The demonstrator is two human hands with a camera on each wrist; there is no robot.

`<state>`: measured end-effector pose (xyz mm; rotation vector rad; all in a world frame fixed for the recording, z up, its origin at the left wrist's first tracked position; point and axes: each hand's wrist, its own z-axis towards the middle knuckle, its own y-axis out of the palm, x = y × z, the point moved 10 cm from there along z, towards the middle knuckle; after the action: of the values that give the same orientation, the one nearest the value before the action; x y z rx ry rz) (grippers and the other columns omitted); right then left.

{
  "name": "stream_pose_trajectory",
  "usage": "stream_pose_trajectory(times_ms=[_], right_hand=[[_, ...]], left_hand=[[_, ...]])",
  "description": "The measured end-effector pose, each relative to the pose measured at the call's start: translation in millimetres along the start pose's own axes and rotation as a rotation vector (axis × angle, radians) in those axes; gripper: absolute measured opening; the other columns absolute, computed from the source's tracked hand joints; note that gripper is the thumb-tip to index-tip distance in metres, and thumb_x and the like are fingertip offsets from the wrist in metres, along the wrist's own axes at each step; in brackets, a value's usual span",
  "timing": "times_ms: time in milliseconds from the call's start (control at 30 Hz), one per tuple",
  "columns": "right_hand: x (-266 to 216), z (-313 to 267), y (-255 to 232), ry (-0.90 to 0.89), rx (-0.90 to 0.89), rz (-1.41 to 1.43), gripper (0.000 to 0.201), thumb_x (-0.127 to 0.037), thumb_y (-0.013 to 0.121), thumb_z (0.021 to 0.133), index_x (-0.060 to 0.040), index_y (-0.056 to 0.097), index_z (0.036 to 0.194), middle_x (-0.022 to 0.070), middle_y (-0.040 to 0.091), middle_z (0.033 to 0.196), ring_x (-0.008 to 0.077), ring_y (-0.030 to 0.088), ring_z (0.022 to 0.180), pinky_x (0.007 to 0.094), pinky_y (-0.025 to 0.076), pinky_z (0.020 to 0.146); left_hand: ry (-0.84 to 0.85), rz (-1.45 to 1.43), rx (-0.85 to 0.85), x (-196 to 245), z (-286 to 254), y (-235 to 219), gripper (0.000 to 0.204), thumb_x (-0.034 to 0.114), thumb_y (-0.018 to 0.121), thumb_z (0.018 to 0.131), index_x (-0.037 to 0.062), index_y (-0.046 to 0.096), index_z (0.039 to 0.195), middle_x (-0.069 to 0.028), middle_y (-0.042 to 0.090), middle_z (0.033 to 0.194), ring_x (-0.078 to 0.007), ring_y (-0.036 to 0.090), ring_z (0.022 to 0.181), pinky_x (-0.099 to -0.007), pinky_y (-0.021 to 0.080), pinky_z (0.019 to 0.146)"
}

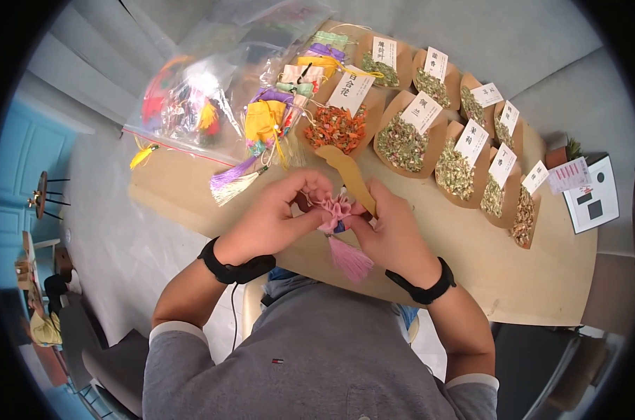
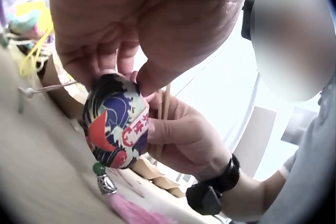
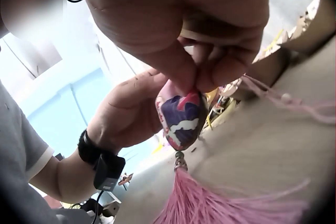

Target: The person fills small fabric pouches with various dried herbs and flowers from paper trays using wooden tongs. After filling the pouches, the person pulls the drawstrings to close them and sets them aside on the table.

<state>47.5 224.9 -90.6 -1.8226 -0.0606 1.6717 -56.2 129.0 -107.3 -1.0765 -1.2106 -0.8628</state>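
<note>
A small patterned sachet pouch (image 2: 118,121) with a pink gathered top (image 1: 335,210) is held between both hands above the table's near part. My left hand (image 1: 274,215) pinches one side of its neck with thumb and fingers. On the other side, my right hand (image 1: 394,227) pinches the neck and also holds a curved tan strip (image 1: 352,178), which rises from between the fingers. A pink tassel (image 1: 350,259) hangs below the pouch, with a green bead (image 2: 98,169) above it. Pink cord (image 3: 294,103) trails from the pouch in the right wrist view.
Labelled paper trays of dried herbs (image 1: 403,143) stand in rows at the back and right; the nearest holds orange petals (image 1: 335,129). Colourful pouches (image 1: 265,120) and a clear plastic bag (image 1: 191,105) lie at the back left. A white card (image 1: 592,196) is at the right edge.
</note>
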Motion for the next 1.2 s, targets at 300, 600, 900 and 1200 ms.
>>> stream_pose_trajectory(times_ms=[300, 600, 900, 1200], right_hand=[[-1.7, -37.5, -32.0, -0.018, 0.026, -0.011, 0.026, -0.002, 0.071, 0.084, -0.0010, 0.056, 0.104, 0.0206, 0.066, 0.093, 0.0408, 0.065, 0.086, 0.0402, 0.052, 0.073], [-32.3, -64.3, -41.3, -0.413, -0.062, -0.052, 0.033, -0.003, 0.077, 0.075, -0.0049, 0.058, 0.101, 0.0128, 0.064, 0.090, 0.0358, 0.066, 0.081, 0.0415, 0.052, 0.071], [-58.5, -73.9, -38.8, -0.558, -0.131, -0.254, 0.035, 0.000, 0.072, 0.071, -0.0049, 0.059, 0.103, 0.0119, 0.064, 0.088, 0.0355, 0.065, 0.080, 0.0420, 0.053, 0.066], [-25.4, -75.4, -29.3, -0.218, -0.393, -0.186, 0.035, 0.000, 0.067, 0.078, -0.0080, 0.059, 0.111, 0.0134, 0.063, 0.081, 0.0381, 0.063, 0.069, 0.0458, 0.048, 0.057]], left_hand=[[0.220, 0.204, 0.052, 35.9, -6.0, 28.0, 0.027, -0.002, 0.066, 0.085, 0.0045, 0.057, 0.110, -0.0099, 0.062, 0.098, -0.0221, 0.064, 0.083, -0.0338, 0.052, 0.073], [0.312, 0.198, -0.205, 50.2, 2.1, 66.4, 0.017, -0.005, 0.063, 0.083, 0.0052, 0.063, 0.098, -0.0078, 0.063, 0.094, -0.0250, 0.062, 0.085, -0.0345, 0.049, 0.074], [0.304, 0.284, -0.421, 48.3, -3.5, 84.1, 0.016, 0.010, 0.071, 0.086, 0.0072, 0.068, 0.101, -0.0099, 0.064, 0.088, -0.0302, 0.063, 0.082, -0.0389, 0.049, 0.070], [0.302, 0.209, -0.590, 55.8, -7.7, 101.5, 0.013, 0.016, 0.068, 0.090, 0.0062, 0.067, 0.098, -0.0101, 0.061, 0.090, -0.0312, 0.062, 0.082, -0.0416, 0.049, 0.069]])
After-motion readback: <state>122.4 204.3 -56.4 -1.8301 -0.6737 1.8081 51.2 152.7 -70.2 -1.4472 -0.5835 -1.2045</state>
